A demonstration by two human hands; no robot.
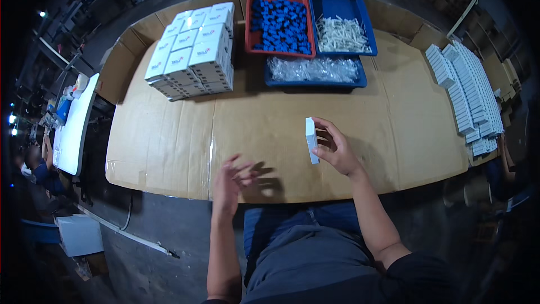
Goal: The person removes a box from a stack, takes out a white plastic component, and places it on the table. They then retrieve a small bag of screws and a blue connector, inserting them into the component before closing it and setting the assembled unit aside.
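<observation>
My right hand (340, 151) grips a slim white rectangular piece (311, 142), perhaps a small box, held upright just over the cardboard-covered table (270, 129). Its thumb presses on the near side and the fingers curl round behind. Lower on the left, my left hand (229, 184) hangs above the table's near edge with its fingers apart and nothing in them. A shadow falls on the cardboard beside it. Past both hands lies a shallow blue tray (315, 84) of clear plastic packets (312, 70).
Stacked white boxes (191, 48) stand at the back left. Behind the packets, a red tray (248, 25) holds blue pieces and a blue tray (340, 3) holds white ones. Rows of white pieces (469, 87) fill the right side. Another person (40, 166) sits far left.
</observation>
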